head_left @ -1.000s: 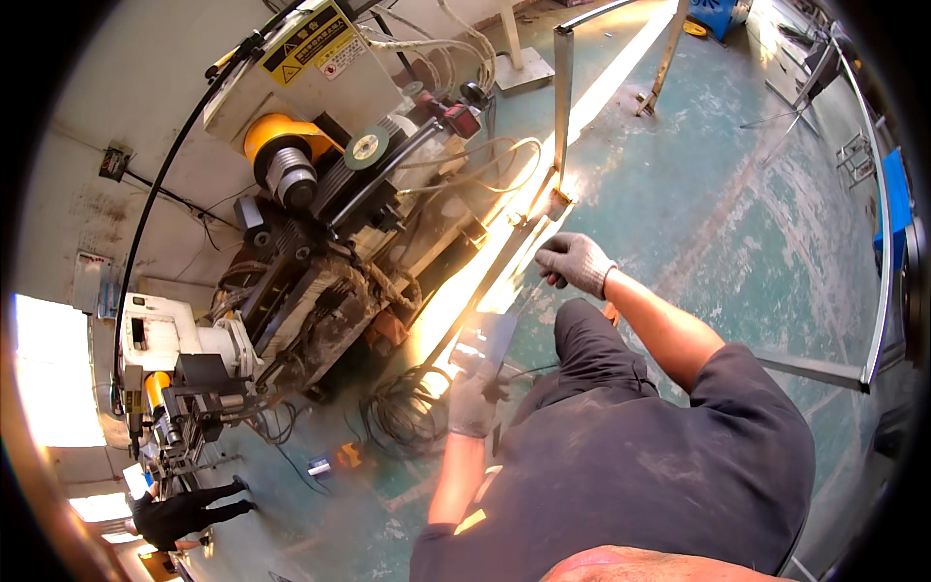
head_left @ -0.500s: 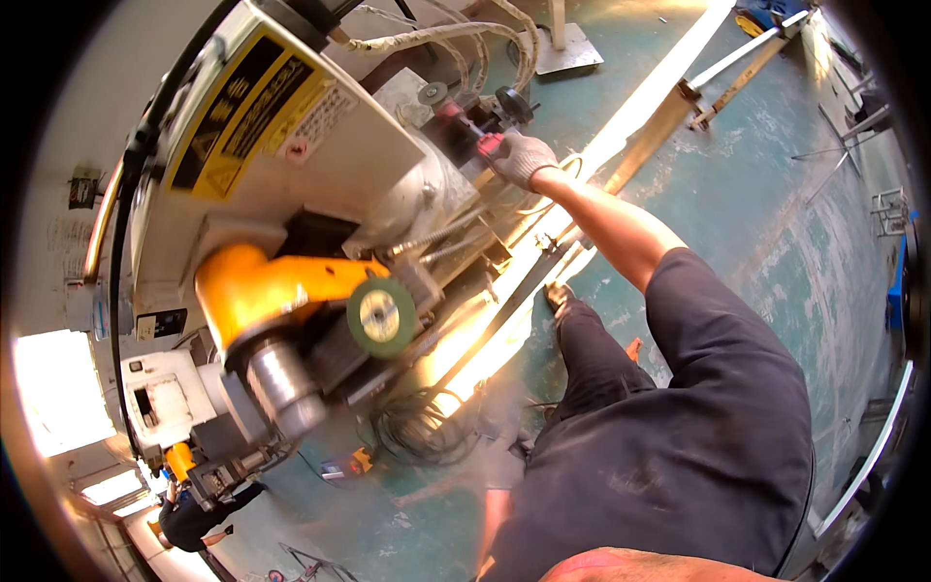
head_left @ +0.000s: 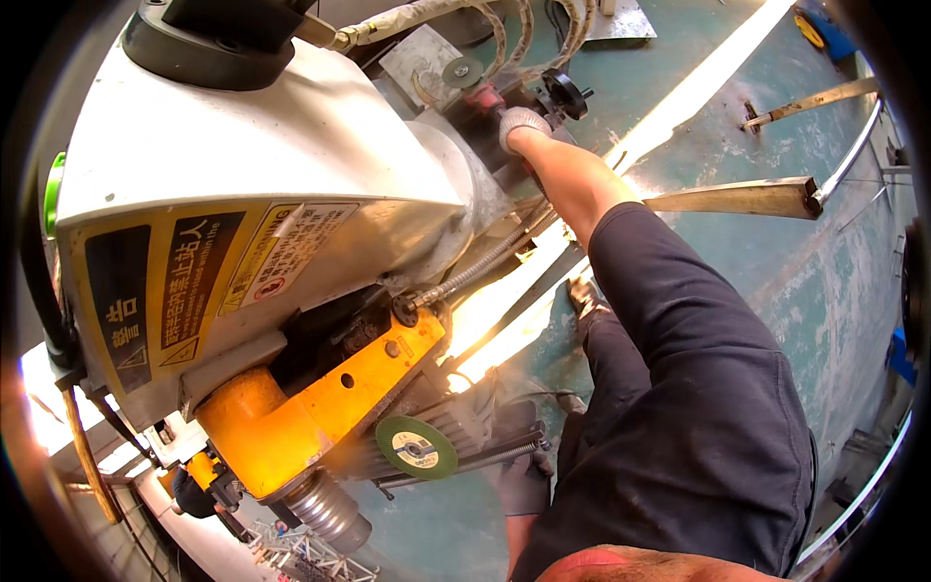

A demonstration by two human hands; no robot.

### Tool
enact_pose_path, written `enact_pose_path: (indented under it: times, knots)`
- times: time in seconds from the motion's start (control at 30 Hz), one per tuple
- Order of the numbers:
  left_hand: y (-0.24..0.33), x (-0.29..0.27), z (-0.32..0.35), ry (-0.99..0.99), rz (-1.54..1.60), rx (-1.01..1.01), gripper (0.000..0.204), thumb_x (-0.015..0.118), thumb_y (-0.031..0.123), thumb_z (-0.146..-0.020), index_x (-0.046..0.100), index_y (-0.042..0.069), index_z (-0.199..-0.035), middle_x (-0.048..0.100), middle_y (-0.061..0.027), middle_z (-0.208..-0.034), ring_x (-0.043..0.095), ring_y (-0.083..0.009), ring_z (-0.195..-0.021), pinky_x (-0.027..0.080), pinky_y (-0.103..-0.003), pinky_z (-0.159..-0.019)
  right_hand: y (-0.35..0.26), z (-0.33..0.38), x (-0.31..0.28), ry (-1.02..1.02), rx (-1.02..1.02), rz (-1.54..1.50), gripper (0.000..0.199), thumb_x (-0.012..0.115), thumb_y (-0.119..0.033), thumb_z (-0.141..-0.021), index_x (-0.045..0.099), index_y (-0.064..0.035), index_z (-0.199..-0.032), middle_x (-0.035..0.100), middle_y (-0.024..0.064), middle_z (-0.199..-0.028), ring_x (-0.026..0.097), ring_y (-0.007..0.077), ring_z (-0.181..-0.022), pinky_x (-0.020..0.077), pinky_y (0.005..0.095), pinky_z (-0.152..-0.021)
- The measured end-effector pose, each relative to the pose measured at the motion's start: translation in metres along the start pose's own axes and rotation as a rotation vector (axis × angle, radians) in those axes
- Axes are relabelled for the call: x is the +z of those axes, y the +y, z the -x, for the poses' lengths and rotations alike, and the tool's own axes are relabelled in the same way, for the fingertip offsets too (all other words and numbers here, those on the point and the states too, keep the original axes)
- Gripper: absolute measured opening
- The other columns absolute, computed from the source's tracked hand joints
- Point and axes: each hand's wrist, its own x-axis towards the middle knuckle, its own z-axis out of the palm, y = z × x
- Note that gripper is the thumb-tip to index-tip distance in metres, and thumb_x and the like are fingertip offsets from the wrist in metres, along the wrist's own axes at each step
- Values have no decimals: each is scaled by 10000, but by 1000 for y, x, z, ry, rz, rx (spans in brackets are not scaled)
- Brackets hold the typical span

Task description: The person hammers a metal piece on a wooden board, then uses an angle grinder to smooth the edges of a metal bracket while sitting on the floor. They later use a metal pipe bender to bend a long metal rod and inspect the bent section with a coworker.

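Observation:
My right hand (head_left: 524, 126), in a light knitted glove, reaches far forward. It is closed around the red body of what looks like an angle grinder (head_left: 485, 99); a small grey disc (head_left: 464, 72) shows at the tool's far end. Beside that hand stands a black handwheel (head_left: 565, 94). Low by my body is my left hand (head_left: 527, 480), gloved in grey and smeared, its fingers unclear. It is close to the end of a long spring-wrapped rod (head_left: 485, 459); whether it touches the rod cannot be made out. A green abrasive disc (head_left: 415, 447) sits beneath the orange machine arm (head_left: 320, 407).
A bulky white machine housing (head_left: 272, 136) with a yellow warning label fills the left side. Wrapped hoses (head_left: 417, 21) run across the top. A wooden beam (head_left: 742, 197) extends right of my arm. Sunlight strips cross the green floor (head_left: 718, 252). Another person in dark clothing (head_left: 194, 495) is at lower left.
My view has shifted, and the white housing and orange arm look larger and nearer. My right hand stays at the red tool. My gloved left hand now shows more fully beside my body.

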Motion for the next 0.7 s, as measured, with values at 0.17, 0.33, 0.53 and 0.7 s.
enact_pose_path:
  times: [0.17,0.33,0.53,0.7]
  knots:
    - [5,21,14,11,-316,92,332,580,297,-1163,661,24,-992,673,-90,-841,646,-223,-765,523,-380,-721,3,39,-24,-110,-67,15,358,777,-167,-804,825,-38,-1134,827,219,-1045,822,355,-994,638,453,-869]
    - [-22,-30,-6,-96,-520,134,352,550,287,-1182,677,44,-960,689,-78,-840,667,-220,-769,529,-374,-705,61,181,-65,-336,-243,-946,331,877,-126,-752,728,-32,-1031,753,74,-900,727,185,-788,610,364,-747]
    - [-7,-34,2,-107,78,-50,166,670,206,-1132,645,106,-1263,669,-50,-919,650,-175,-778,540,-336,-676,156,337,-43,-44,-98,-517,590,917,-414,-724,783,3,-1119,800,106,-979,752,215,-889,586,376,-829]
    - [-29,-86,6,-258,-172,136,190,686,210,-1126,658,54,-1231,669,-82,-852,639,-204,-702,546,-368,-651,238,521,-10,-69,223,-787,449,949,-225,-762,659,-39,-1050,705,75,-833,709,180,-671,605,366,-619]
